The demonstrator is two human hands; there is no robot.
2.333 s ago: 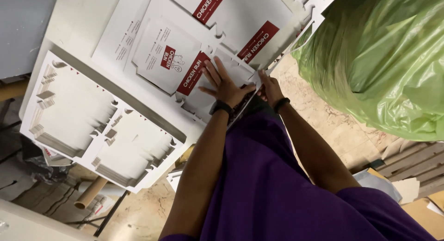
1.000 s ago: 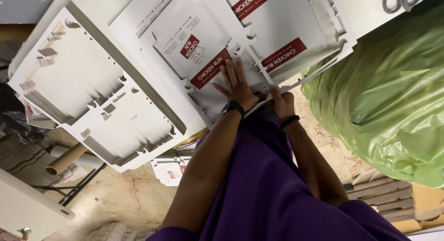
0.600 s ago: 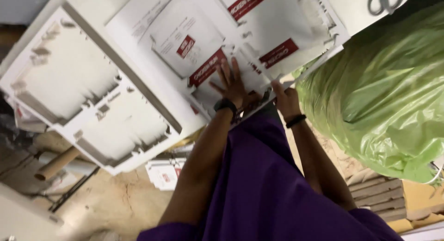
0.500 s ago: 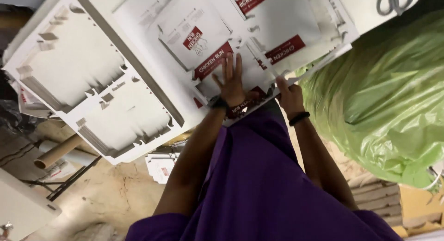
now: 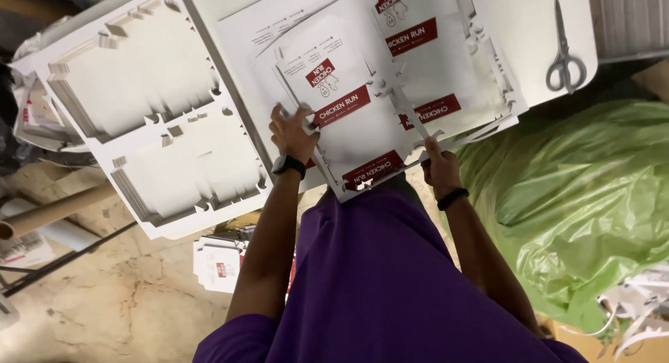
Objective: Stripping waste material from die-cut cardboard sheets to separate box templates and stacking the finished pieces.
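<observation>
Steel scissors (image 5: pixel 566 46) beside printed cardboard sheet (image 5: pixel 390 91)

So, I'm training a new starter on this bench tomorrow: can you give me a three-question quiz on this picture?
1. True or false: the scissors lie on the table, apart from both hands.
2. Which hand wears a watch: A left, B right?
3. What big soft thing lies right of the person?

Key: 1 true. 2 A. 3 A green plastic bag. Both hands grip the printed die-cut card sheet.
</observation>
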